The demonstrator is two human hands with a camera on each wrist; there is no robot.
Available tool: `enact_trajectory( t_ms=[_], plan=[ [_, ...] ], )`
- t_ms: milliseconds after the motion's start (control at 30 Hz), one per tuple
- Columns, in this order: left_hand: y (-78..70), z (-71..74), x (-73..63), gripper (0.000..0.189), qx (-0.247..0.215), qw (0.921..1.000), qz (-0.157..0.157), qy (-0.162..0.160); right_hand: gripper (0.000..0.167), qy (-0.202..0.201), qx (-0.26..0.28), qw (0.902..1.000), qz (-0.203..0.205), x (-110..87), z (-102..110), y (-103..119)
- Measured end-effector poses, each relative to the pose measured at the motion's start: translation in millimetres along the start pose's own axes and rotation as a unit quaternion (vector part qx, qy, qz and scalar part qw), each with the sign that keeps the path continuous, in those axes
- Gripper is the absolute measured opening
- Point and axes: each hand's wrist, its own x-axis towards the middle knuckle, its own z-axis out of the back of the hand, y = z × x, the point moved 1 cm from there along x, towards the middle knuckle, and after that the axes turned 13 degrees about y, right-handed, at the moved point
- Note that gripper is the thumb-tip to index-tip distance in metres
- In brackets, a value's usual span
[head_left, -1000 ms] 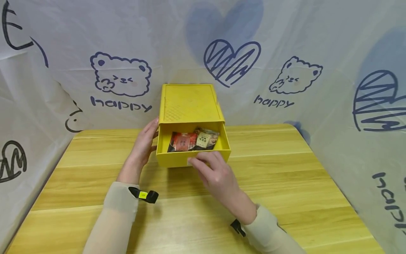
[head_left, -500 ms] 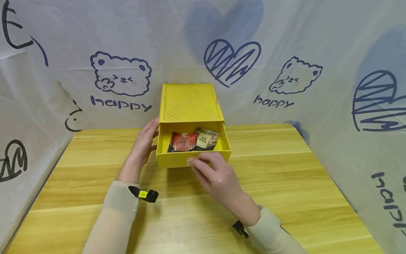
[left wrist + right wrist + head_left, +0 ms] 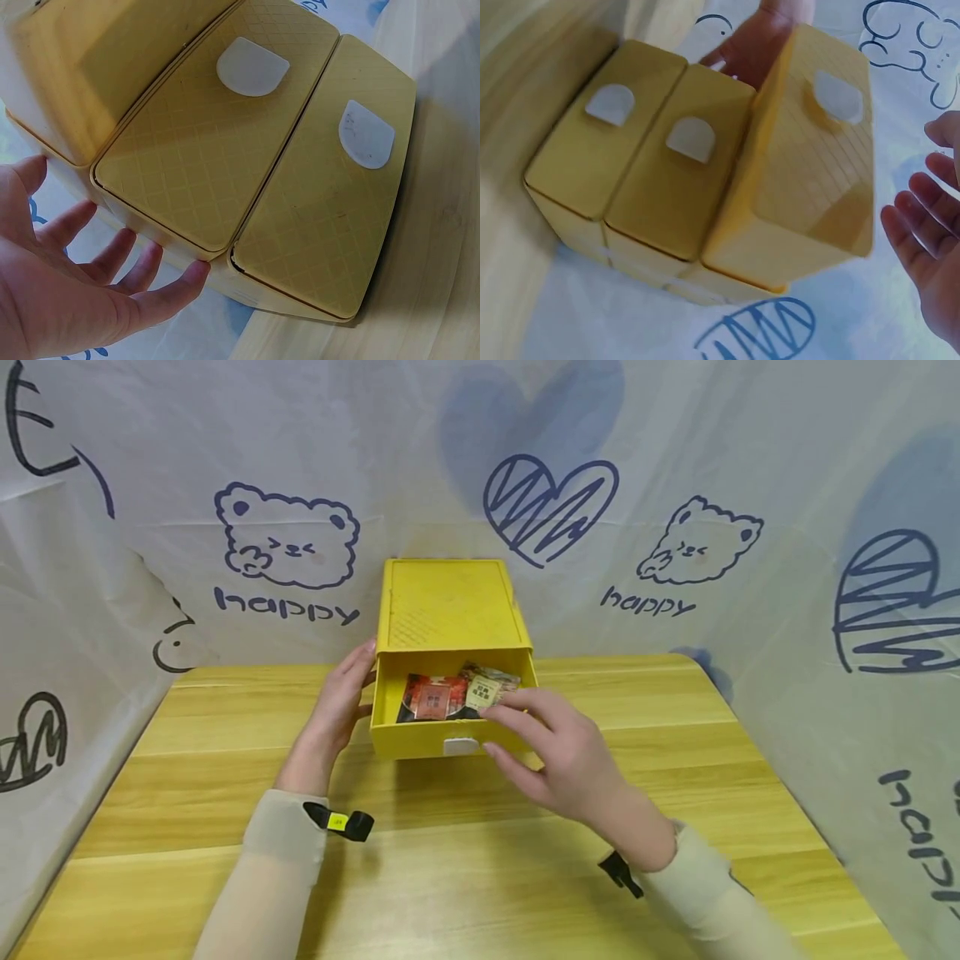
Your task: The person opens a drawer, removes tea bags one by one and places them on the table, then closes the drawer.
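A yellow drawer cabinet [image 3: 450,602] stands at the back of the table, its top drawer [image 3: 411,742] pulled out. Inside lie a red packet [image 3: 431,700] and a packet with a beige label [image 3: 482,692]. My left hand [image 3: 333,702] rests its spread fingertips against the cabinet's left side; the left wrist view shows this hand [image 3: 82,277] too. My right hand [image 3: 570,756] hovers at the drawer's front right corner, fingers loosely spread and holding nothing. It partly covers the beige-labelled packet. Beside it, the white drawer handle [image 3: 461,746] is uncovered.
Two lower drawers [image 3: 322,180] are closed, each with a white handle. A printed white cloth [image 3: 420,460] hangs right behind the cabinet. The wooden table [image 3: 450,868] stretches in front and to both sides.
My right hand has let go of the white handle and moved right and slightly up, its fingers spreading. The drawer and my left hand have stayed in place.
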Motion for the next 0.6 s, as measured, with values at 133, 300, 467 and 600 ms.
enact_trajectory(
  t_ms=[133, 300, 467, 600],
  plan=[
    [0.4, -0.5, 0.1, 0.067, 0.0, 1.0, -0.001, 0.002, 0.033, 0.044, 0.009, 0.999, -0.008, 8.5, 16.2, -5.1],
    [1.0, -0.1, 0.7, 0.068, 0.0, 1.0, 0.0, 0.0, 0.035, 0.112, 0.011, 0.9937, 0.002, 24.4, 31.8, -14.2],
    [1.2, 0.4, 1.1, 0.069, -0.001, 1.0, 0.003, -0.004, 0.04, 0.231, 0.02, 0.9728, -0.001, 42.7, 39.1, -24.3],
    [1.4, 0.7, 1.6, 0.069, -0.004, 1.0, 0.002, -0.005, 0.038, 0.312, 0.021, 0.9498, -0.017, 54.5, 37.1, -31.1]
  ],
)
